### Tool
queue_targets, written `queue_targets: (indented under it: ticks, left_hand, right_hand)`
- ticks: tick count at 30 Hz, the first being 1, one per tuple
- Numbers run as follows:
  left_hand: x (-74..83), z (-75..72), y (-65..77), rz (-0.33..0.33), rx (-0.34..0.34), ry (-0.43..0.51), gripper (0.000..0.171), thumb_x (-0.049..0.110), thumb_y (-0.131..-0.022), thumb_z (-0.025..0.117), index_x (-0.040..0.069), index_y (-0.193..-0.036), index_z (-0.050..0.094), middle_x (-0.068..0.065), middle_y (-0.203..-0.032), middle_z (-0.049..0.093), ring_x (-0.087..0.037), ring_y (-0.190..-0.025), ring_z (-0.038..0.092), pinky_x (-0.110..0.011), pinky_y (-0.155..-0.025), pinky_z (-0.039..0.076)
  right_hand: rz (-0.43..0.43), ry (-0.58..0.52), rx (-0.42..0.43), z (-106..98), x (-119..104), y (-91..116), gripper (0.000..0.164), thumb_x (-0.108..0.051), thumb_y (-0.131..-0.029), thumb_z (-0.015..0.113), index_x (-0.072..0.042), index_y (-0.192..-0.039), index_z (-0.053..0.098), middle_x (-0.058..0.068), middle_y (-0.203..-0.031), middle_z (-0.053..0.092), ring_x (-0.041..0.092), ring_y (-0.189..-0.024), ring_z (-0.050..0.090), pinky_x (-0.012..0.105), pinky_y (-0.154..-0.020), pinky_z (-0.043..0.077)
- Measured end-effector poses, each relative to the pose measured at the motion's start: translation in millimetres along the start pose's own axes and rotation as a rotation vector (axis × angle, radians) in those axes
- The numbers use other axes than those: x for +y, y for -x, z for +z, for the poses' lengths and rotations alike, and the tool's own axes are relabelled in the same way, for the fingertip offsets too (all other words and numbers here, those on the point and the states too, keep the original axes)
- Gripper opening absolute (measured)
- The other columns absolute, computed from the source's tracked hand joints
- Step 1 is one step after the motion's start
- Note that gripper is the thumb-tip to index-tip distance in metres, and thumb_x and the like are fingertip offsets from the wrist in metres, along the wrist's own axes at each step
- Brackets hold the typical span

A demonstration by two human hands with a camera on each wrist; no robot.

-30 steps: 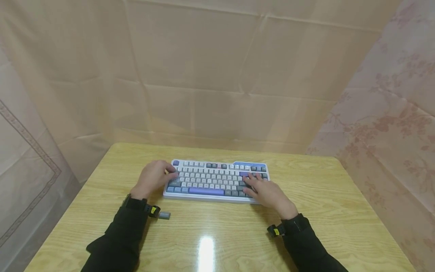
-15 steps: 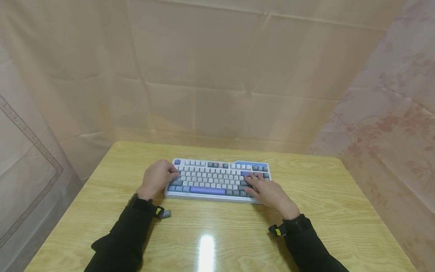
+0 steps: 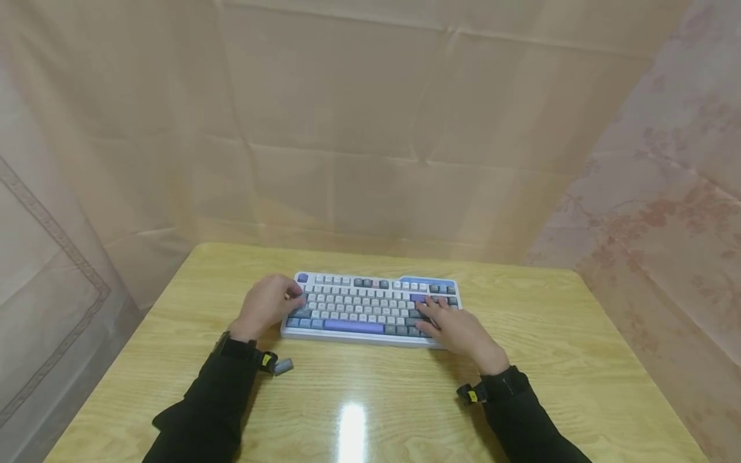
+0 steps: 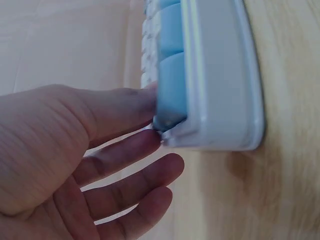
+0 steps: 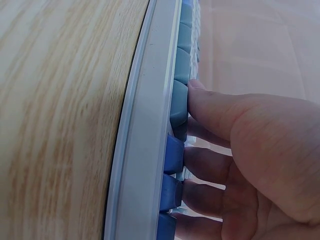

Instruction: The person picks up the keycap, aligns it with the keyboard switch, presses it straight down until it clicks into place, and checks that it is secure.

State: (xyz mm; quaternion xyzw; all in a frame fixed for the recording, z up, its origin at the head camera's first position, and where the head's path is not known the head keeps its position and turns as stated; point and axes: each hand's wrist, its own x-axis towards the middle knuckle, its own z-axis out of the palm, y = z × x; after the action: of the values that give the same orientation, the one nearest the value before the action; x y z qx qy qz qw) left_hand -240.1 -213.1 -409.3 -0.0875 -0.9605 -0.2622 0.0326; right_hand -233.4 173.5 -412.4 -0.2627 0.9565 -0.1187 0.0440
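A white keyboard (image 3: 353,341) with white, grey, blue and purple keys lies on the table. My left hand (image 3: 267,305) is at its left end; in the left wrist view the thumb (image 4: 125,106) reaches over the keys, with the index fingertip (image 4: 150,140) close under it at the edge, pinching there. The other left fingers hang loosely beyond the edge. My right hand (image 3: 456,328) rests on the right-hand keys, fingers spread and relaxed. In the right wrist view its thumb (image 5: 205,105) touches a grey-blue key (image 5: 178,104), with the other fingertips at the blue keys.
A small grey rectangular piece (image 3: 283,367) lies right beside the left wrist's camera (image 3: 267,361). The wooden table (image 3: 405,411) ends at the back before a beige cloth (image 3: 370,193). A flowered cloth (image 3: 654,218) hangs at the right.
My left arm has shifted slightly to the right, and the small grey piece now lies at a slant. The left thumb and index finger stay at the same keys. My right hand has not visibly moved.
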Motion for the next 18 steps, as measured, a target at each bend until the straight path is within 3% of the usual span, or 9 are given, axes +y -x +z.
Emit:
queue_targets:
  ticks: [11, 18]
  left_hand:
    - [-18.2, -18.8, 17.7, 0.069, -0.054, 0.047, 0.029, 0.024, -0.093, 0.077, 0.005, -0.115, 0.076, -0.011, -0.115, 0.072, -0.026, -0.096, 0.068, -0.046, -0.082, 0.056]
    - [-21.8, -33.4, 30.5, 0.188, -0.12, 0.062, 0.027, 0.022, -0.094, 0.074, 0.005, -0.115, 0.075, -0.006, -0.11, 0.073, -0.021, -0.093, 0.067, -0.044, -0.082, 0.056]
  right_hand:
    - [0.0, 0.0, 0.001, 0.3, 0.1, -5.8, 0.051, -0.033, -0.106, 0.055, -0.005, -0.149, 0.052, 0.025, -0.153, 0.043, 0.049, -0.141, 0.036, 0.063, -0.107, 0.037]
    - [-0.01, 0.003, 0.006, 0.4, 1.8, -6.7, 0.051, -0.032, -0.106, 0.056, -0.004, -0.149, 0.051, 0.026, -0.153, 0.043, 0.05, -0.141, 0.036, 0.063, -0.107, 0.038]
